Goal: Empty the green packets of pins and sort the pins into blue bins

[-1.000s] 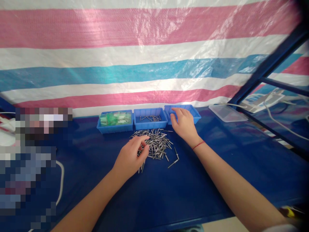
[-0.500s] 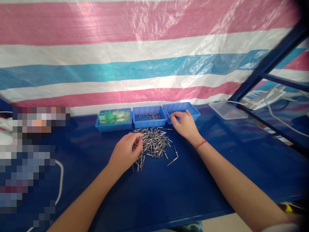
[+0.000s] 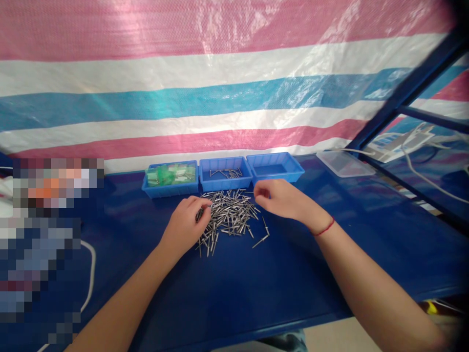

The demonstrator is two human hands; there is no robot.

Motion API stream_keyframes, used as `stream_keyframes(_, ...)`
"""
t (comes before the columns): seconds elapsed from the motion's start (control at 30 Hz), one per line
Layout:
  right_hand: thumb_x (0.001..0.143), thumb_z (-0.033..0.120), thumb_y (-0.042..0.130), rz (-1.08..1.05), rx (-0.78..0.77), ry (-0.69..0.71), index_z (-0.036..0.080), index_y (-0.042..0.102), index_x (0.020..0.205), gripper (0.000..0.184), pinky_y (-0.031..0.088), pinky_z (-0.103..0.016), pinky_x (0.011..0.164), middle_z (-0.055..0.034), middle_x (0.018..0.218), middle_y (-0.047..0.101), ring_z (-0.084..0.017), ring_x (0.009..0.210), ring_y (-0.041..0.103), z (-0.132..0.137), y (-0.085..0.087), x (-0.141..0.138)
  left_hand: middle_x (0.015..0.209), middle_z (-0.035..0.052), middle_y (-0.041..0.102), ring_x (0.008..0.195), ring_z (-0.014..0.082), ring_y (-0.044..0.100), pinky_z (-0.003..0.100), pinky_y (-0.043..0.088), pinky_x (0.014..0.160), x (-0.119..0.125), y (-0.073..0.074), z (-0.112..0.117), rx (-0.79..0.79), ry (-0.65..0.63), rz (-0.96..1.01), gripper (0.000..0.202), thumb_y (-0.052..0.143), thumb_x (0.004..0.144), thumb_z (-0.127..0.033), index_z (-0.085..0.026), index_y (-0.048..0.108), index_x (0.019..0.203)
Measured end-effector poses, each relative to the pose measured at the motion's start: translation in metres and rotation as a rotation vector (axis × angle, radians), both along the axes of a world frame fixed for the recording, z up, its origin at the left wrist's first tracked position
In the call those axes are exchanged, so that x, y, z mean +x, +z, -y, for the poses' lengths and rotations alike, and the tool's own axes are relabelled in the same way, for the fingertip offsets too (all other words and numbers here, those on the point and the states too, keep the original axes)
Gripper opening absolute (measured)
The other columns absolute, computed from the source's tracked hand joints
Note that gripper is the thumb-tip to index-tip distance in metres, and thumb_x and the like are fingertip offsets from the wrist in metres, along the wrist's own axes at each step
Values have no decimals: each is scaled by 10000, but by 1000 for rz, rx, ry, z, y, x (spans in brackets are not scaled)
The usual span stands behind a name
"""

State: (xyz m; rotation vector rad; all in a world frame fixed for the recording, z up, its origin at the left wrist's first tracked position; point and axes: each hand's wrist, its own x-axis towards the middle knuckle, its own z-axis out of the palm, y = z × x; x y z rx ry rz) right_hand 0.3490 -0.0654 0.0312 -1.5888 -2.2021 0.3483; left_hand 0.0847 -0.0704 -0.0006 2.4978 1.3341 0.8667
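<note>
Right hand [image 3: 279,198] back from right bin [image 3: 281,177], left hand [image 3: 185,221] at rivets [image 3: 233,210], both grips unclear, others in middle bin [image 3: 225,184].

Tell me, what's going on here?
A person is busy at a heap of blind rivets on a blue table: the left hand at its left edge, the right hand near its far right side, in front of the right bin. More rivets lie in the middle bin; green and pale pieces lie in the left bin.
</note>
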Motion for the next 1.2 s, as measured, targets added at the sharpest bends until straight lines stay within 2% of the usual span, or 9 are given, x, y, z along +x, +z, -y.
stream_keyframes(0.07,731,148,526,50,-144,48,197,648,684,139,363,-256,542,-12,659,658,-149,577,569,5,1,-1,928,46,666,888,203,609,338,473,830,1,0,0,-6,-3,-9,172,503,902,-217,-203,651,989)
stream_keyframes(0.13,719,162,566,92,-169,41,198,663,697,106,353,-250,535,-19,680,667,-147,584,577,6,-2,-3,934,47,669,888,203,608,340,474,830,1,0,0,-9,-3,-21,173,503,903,-216,-201,652,988)
stream_keyframes(0.27,733,209,610,135,-148,65,202,681,753,74,373,-245,570,-24,726,680,-151,626,600,3,-11,-5,953,50,673,905,202,612,342,479,839,2,3,2,6,-18,-24,172,498,904,-213,-202,647,989)
stream_keyframes(0.37,746,185,591,159,-140,78,201,689,782,106,372,-246,581,-29,730,682,-155,648,607,2,-13,-7,951,53,678,907,203,614,342,481,835,3,5,5,8,-28,-20,168,500,901,-208,-198,650,976)
stream_keyframes(0.57,732,149,567,268,-56,52,200,632,714,84,323,-270,566,-42,758,663,-173,672,593,6,-13,-12,963,58,681,915,211,610,353,476,839,6,6,8,-13,-48,-12,176,498,900,-201,-192,658,972)
stream_keyframes(0.83,774,118,519,199,-15,118,191,579,775,95,363,-271,636,-42,820,638,-167,733,583,7,-16,-22,968,57,673,898,207,600,352,473,824,7,5,9,-30,-63,-33,172,502,899,-191,-196,658,970)
stream_keyframes(0.93,778,101,502,161,-29,158,188,582,775,119,376,-272,663,-38,829,625,-162,742,578,6,-17,-22,978,64,662,937,216,585,375,467,865,7,4,9,-13,-52,-48,181,502,904,-207,-196,667,977)
stream_keyframes(1.07,754,99,520,110,-56,161,183,577,756,102,387,-268,673,-28,802,590,-151,717,554,2,-20,-20,1182,114,588,1166,280,505,473,397,1017,8,-4,9,-3,46,-69,268,541,901,-321,-192,647,1110)
stream_keyframes(1.2,758,107,529,72,-34,172,172,559,759,72,404,-278,701,-37,814,563,-160,744,542,-2,-27,-20,1414,156,434,1331,323,386,538,311,1101,15,-16,12,-87,72,-116,484,502,916,-455,-184,506,1316)
